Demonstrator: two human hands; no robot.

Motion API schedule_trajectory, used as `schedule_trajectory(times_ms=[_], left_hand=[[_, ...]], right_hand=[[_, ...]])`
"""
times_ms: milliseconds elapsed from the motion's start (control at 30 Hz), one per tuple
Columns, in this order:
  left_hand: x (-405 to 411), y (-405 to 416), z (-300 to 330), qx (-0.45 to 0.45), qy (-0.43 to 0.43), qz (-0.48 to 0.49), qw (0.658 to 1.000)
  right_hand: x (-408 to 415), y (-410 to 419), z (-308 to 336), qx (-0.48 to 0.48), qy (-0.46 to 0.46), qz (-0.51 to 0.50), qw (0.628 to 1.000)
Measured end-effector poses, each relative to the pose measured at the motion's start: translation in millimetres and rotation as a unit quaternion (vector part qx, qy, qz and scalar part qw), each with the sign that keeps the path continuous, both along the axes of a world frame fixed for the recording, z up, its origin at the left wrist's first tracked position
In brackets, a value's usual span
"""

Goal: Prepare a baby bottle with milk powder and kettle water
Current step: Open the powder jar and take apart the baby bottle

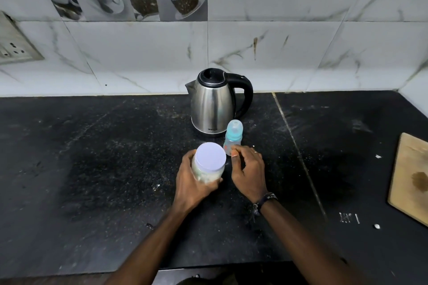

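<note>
Single view, head-mounted: camera sits on my head, looking forward and down across the black countertop (115,146) toward the marble-tiled back wall (278,30). Wide-angle; the wall lines bow. Near: my left hand (192,180) and right hand (249,171), at centre frame, forearms entering from the bottom edge. Farther: kettle (213,104), close to the counter's back edge. Counter's front edge shows at bottom.
</note>
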State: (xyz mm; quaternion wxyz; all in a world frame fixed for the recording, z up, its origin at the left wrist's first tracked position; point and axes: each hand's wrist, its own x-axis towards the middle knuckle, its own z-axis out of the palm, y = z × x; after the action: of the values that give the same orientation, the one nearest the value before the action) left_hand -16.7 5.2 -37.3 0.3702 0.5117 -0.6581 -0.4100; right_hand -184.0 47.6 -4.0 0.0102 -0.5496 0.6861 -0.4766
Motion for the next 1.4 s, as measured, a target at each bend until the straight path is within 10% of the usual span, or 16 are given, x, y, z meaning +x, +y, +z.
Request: schedule_trajectory(times_ms=[267,600,867,1400], left_hand=[[5,52,2,-0.018,0.036,0.030,0.999],[8,88,23,-0.154,-0.040,0.085,0.984],[15,90,31,-0.187,-0.050,0.064,0.979],[38,77,37,-0.002,0.089,-0.031,0.996]], right_hand=[[31,26,29,0.072,-0.049,0.091,0.992],[63,43,68,0.265,0.157,-0.036,0.951],[70,51,79,0.218,0.162,-0.022,0.962],[65,49,92,0.196,0.173,0.075,0.962]])
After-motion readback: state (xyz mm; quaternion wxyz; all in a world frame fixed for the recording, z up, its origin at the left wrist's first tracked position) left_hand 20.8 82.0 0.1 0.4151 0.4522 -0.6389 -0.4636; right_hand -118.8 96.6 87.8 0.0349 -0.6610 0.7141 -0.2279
